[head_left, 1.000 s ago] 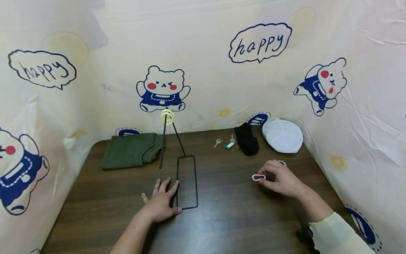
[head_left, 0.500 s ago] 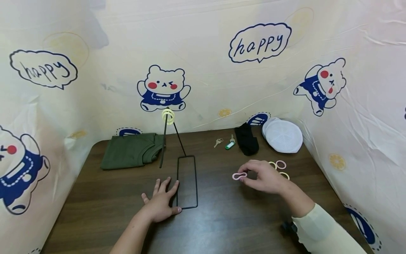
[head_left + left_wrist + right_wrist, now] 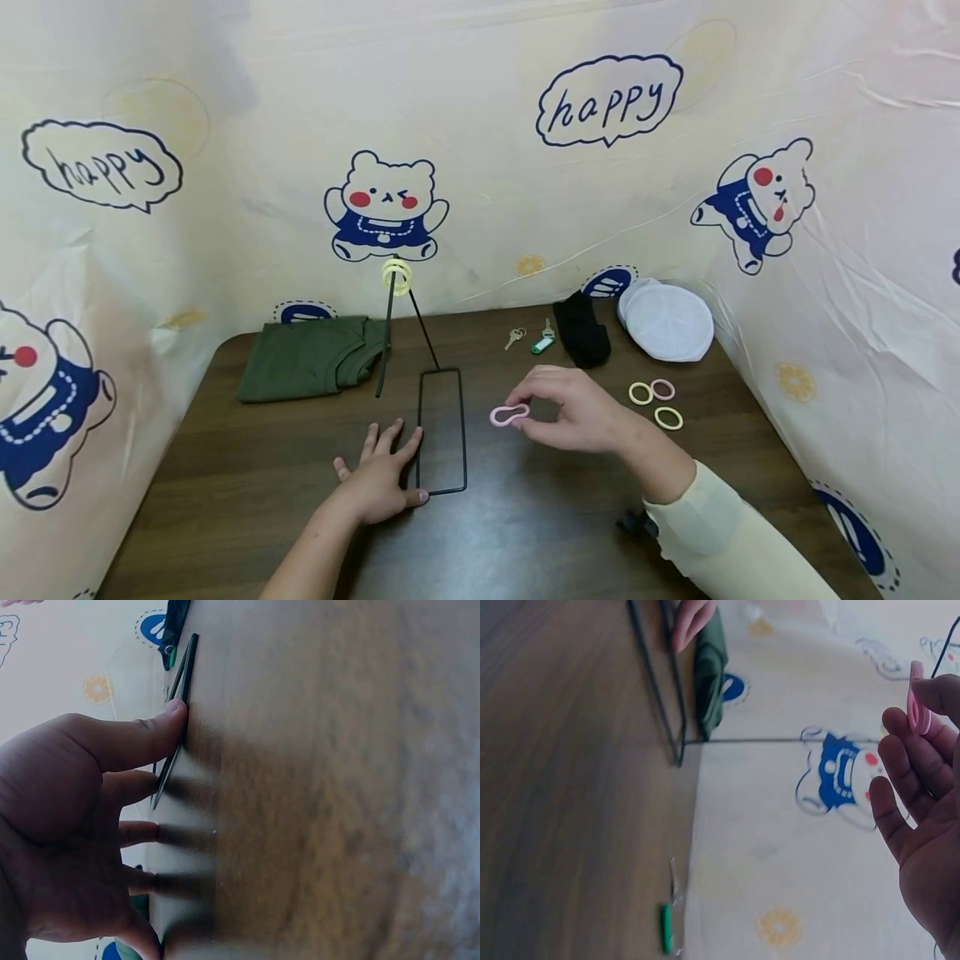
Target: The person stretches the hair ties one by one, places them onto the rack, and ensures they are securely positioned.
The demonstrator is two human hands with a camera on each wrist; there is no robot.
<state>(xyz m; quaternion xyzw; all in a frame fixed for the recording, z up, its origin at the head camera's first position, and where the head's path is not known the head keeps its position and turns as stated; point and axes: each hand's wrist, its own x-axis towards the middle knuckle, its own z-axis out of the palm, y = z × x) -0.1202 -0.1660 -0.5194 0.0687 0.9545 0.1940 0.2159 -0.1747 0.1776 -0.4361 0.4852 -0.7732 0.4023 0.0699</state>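
A pink hair tie [image 3: 509,415] is pinched between the thumb and fingers of my right hand [image 3: 573,410], squeezed into a narrow loop. In the right wrist view the same pink hair tie [image 3: 917,701] shows at the fingertips, above the table. My left hand [image 3: 381,482] lies with spread fingers at the left side of a black wire stand [image 3: 465,433], thumb and forefinger touching its rectangular base. From that base a thin rod rises and bends over at the top, where yellow hair ties [image 3: 397,276] hang.
Two yellow hair ties and one pink hair tie [image 3: 663,389] lie right of my right hand. Along the back are folded green cloth [image 3: 307,358], a key [image 3: 516,337], a key with green tag [image 3: 543,343], a black sock-like item [image 3: 583,329] and a white cap [image 3: 669,321].
My right hand has moved left across the table with the pink hair tie, uncovering the loose hair ties on the right. The left hand stays at the stand's base.
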